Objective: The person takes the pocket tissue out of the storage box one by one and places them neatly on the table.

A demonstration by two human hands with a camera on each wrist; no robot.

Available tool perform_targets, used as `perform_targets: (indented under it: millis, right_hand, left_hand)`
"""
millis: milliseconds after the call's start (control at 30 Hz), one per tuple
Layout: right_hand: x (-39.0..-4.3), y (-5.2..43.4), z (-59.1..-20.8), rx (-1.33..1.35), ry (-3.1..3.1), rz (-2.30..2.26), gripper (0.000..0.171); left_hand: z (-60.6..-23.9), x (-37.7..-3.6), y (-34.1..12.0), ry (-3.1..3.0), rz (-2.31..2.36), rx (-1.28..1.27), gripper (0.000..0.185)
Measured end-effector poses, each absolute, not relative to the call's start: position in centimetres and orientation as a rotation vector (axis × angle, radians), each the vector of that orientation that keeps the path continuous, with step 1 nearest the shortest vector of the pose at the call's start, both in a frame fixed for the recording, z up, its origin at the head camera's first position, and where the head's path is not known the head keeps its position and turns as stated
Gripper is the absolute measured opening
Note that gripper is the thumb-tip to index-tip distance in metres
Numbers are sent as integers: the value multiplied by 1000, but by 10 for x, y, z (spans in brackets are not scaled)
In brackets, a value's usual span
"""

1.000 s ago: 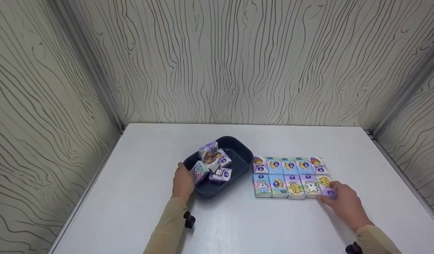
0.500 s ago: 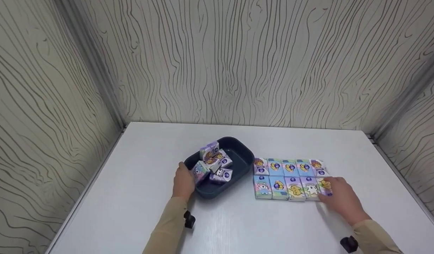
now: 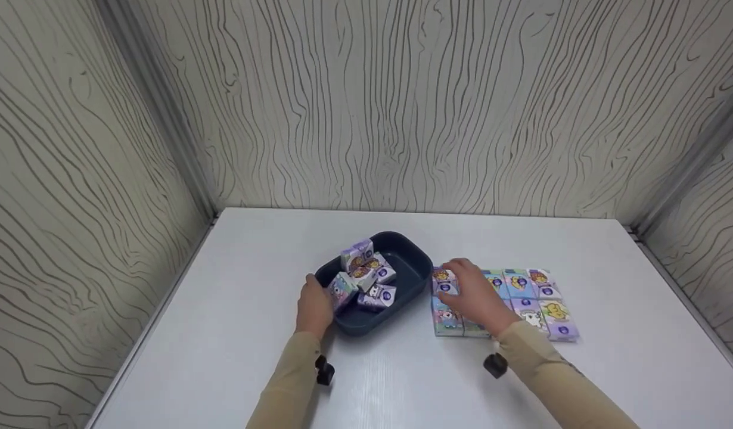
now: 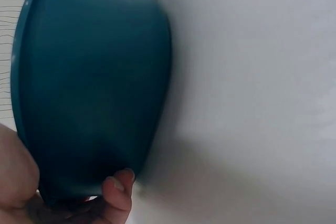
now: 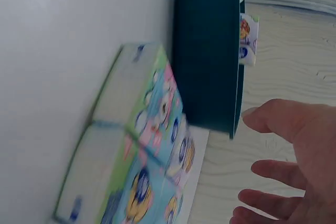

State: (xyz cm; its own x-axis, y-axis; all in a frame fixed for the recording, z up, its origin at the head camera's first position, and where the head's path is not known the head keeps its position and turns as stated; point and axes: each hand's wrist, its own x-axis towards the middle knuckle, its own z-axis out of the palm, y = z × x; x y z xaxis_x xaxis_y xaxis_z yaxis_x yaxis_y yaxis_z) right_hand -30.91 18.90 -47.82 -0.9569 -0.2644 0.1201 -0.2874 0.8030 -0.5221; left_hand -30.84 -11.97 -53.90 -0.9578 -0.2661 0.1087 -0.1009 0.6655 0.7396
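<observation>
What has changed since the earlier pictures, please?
The bare right hand has released the rectangular yellow-and-purple packet and moved left, open above the other end of the two-row packet block. The bare left hand gripping the dark blue plastic basin, and the basin's packets, stayed put.

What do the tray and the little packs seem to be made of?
Tray: probably plastic, smooth with a soft sheen, judging by its even colour and pale highlight.
Packs: perhaps film or paper wrapping, given the printed cartoons; blur hides the finish.

The left hand (image 3: 314,305) grips with curled fingers (image 4: 116,195). The right hand (image 3: 475,297) hovers — thumb (image 5: 278,119) apart from the spread fingers (image 5: 270,203), forearm (image 3: 560,375) slanting inward.
</observation>
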Motion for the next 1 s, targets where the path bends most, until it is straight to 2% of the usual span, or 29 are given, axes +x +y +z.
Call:
perform_targets:
  millis: [333,533,733,1000]
  right_hand:
    - [-336,94,-475,950,-2911,805,55]
    - [-343,57,-479,1219,-2938,692,67]
    - [-340,35,-476,1312,-2979,535,75]
    - [-338,27,-487,1327,-2905,449,61]
  left_hand:
    - [-539,-311,-117,-2661,-1208,331,46]
    - [-536,-311,-118,-2665,-1228,351,45]
    - [-536,-313,-117,-2671,-1189,338,41]
    - [-537,-310,-117,-2695,-1166,335,41]
